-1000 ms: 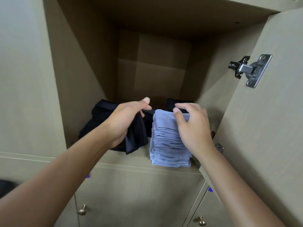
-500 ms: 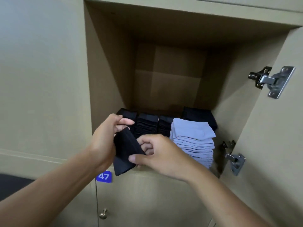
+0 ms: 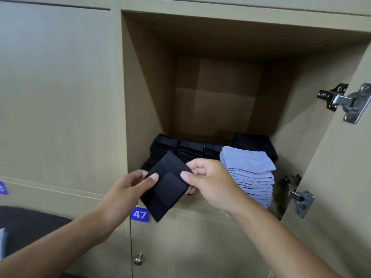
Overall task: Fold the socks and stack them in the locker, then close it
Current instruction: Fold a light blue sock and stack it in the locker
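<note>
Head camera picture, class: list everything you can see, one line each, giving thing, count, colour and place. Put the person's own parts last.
folded dark sock: one, black, held in front of the locker's lower edge
dark sock stacks: several, black, along the back of the locker floor
blue sock stack: one, light blue, front right of the locker floor
locker: one, beige, open
locker door: one, beige, swung open at right
hinges: two, metal, on the door's inner face
number label: one, blue, reads 47, below the locker
knob: one, brass, lower door
left hand: one, pinches the sock's left edge
right hand: one, pinches the sock's right edge
</note>
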The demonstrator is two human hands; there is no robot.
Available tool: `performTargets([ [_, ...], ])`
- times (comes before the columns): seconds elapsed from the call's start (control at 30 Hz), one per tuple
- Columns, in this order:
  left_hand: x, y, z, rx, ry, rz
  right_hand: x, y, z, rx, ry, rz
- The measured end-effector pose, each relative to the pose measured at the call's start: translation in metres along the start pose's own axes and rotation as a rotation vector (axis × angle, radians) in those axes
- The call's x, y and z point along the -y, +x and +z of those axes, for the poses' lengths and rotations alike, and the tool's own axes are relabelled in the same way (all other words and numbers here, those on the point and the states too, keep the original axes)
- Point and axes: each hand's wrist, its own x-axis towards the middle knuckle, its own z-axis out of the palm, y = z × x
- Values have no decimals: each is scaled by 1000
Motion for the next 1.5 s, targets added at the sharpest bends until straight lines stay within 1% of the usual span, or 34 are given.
performTargets([
  [0.13,4,-5,-6,-7,15,-2,-3,0,-1,-45,77,42],
  [0.3,10,-3,-8,-60,-70,-20,-3,2,1,-71,142,49],
  [0.4,10,0,-10,-87,-91,-38,-2,3,4,-77,134,58],
  [0.53,1,5,-19,-82,-123,-2,-4,8,6,-118,71,35],
  [0.6,-5,5,-24,-68,-137,11,-3,8,8,-83,24,5],
  [0.73,-8,5,-36,-18,-120,-3,0,6,17,47,-169,-72],
  [0.83,-7,7,-41,-13,-72,-2,4,9,26,119,-220,-131],
  [0.97,-4,10,-47,-15,-66,-11,6,15,38,208,-274,-174],
  [1.03,-2,12,-50,-28,-83,-17,7,18,43,228,-312,-206],
  [1.1,0,15,-54,-50,-108,-15,8,24,44,203,-345,-223],
  [1.13,3,16,-56,-71,-87,-8,7,28,42,192,-358,-219],
  [1.17,6,18,-59,-103,-1,6,8,31,40,185,-368,-211],
  [1.23,13,20,-66,-163,275,43,7,38,32,169,-378,-187],
  [1.3,16,16,-73,-180,461,63,6,45,22,116,-359,-141],
  [1.43,20,11,-82,-122,576,69,6,67,9,-48,-269,-70],
  [1.5,22,9,-84,-100,603,73,6,84,6,-106,-181,-51],
])
